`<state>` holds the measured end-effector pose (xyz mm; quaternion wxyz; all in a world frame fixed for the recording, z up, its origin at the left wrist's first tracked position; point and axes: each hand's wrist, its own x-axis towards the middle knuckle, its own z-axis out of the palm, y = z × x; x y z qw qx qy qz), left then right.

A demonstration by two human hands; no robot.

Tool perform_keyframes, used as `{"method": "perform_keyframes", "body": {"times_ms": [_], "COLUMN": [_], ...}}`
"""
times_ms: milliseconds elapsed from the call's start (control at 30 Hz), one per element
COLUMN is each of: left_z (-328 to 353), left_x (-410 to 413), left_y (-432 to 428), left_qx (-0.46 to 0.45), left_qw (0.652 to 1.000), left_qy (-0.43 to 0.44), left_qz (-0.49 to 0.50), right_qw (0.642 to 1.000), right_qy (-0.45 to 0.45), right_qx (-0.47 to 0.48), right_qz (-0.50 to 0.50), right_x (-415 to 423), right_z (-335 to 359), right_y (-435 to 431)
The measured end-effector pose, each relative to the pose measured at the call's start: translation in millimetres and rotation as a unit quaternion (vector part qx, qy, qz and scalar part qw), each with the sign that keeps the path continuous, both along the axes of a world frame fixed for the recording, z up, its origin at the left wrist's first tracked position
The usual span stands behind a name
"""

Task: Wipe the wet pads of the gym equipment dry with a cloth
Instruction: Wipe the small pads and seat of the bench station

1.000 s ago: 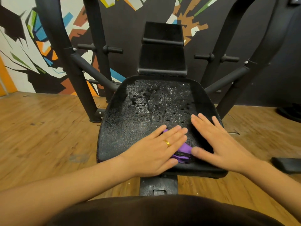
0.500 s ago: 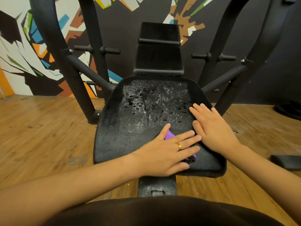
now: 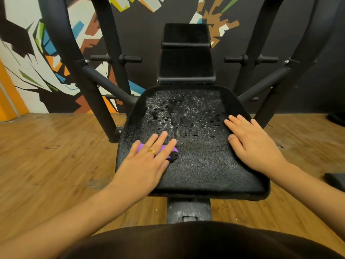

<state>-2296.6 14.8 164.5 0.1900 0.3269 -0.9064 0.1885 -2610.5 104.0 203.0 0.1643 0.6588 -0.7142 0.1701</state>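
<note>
Nearby, frame posts (image 3: 94, 101) flanking wet seat pad (image 3: 205, 165), mural wall (image 3: 22, 58), wooden floor (image 3: 46, 156)

cloth (image 3: 169, 149) lies under left hand (image 3: 147, 161) on seat pad (image 3: 205, 165), right hand (image 3: 253, 144) opposite.

wood floor (image 3: 46, 156); colourful mural (image 3: 24, 58); dark slab (image 3: 335, 181), maybe mat.

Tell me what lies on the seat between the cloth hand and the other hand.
Head view: only bare black textured seat pad between the left hand pressing the purple cloth and the flat right hand; water droplets bead its far part.
</note>
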Motion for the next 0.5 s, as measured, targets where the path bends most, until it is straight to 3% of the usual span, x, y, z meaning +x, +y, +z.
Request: {"method": "perform_keyframes", "body": {"times_ms": [100, 334, 501], "left_z": [-3, -2, -5], "left_x": [-2, -42, -14], "left_y": [5, 10, 7], "left_qx": [0.0, -0.01, 0.001], "left_qw": [1.0, 0.996, 1.0], "left_qy": [0.002, -0.032, 0.007], "left_qz": [0.015, -0.085, -0.03], "right_qw": [1.0, 1.0, 1.0], "right_qy": [0.0, 0.012, 0.012], "right_qx": [0.001, 0.001, 0.006], "right_qz": [-0.009, -0.012, -0.007], "right_x": [2, 3, 3], "right_z": [1, 2, 2], "right_y": [1, 0, 2]}}
